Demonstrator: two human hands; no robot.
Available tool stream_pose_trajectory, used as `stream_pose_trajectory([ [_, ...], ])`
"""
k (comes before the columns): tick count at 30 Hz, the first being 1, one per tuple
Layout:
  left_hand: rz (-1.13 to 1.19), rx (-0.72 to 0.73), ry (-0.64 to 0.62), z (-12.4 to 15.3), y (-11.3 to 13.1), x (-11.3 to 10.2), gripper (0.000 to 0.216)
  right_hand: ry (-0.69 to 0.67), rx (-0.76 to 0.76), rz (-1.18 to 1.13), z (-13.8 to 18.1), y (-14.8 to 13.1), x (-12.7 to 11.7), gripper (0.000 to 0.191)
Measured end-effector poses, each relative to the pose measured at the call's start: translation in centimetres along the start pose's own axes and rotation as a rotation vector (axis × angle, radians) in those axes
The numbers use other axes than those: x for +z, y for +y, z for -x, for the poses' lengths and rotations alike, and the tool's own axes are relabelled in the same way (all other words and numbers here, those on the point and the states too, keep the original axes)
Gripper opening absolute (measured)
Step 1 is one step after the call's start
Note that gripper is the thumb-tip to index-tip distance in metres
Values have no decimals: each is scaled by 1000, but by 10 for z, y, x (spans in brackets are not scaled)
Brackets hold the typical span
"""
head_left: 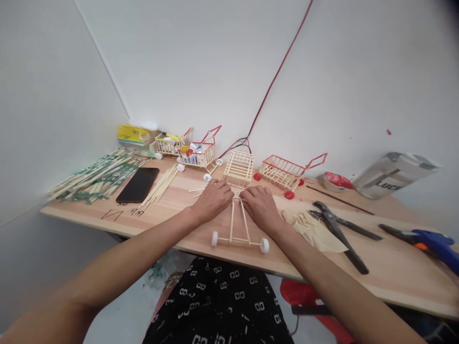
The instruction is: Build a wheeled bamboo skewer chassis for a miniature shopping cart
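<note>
A small frame of wooden sticks (231,222) lies on the table in front of me, with a white wheel (214,239) and another white wheel (264,245) on its near axle. My left hand (214,198) is closed at the left of the frame's far end, fingers curled. On the other side, my right hand (261,204) has its fingers curled over the same end. Both hands hide that end and whatever wheels may be there. Just beyond them rests a slatted stick basket (239,167). Short loose sticks (197,190) lie beside my left hand.
Finished mini carts stand along the wall, one red-rimmed (283,170), another filled with caps (196,155). Packaged chopsticks (96,177), a phone (138,185) and bare sticks (161,184) lie left. Pliers (337,234), a glue gun (430,243), red paint cup (337,181) and tin (392,177) occupy the right.
</note>
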State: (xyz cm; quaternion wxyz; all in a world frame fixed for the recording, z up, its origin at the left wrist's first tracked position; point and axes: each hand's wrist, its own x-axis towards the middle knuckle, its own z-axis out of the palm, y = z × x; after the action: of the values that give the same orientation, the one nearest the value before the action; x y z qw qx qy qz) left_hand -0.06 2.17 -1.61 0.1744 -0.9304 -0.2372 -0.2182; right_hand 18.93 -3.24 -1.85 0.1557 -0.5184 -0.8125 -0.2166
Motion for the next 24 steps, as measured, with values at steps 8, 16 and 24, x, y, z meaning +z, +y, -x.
stream_pose_trajectory([
  [8,296,-170,49,24,-15,-21,50,-5,19,-143,11,12,-4,20],
  [16,363,-259,140,33,-18,-15,49,38,66,-212,8,14,2,20],
  [24,435,-268,111,30,-14,-16,41,67,68,-333,9,15,7,21],
])
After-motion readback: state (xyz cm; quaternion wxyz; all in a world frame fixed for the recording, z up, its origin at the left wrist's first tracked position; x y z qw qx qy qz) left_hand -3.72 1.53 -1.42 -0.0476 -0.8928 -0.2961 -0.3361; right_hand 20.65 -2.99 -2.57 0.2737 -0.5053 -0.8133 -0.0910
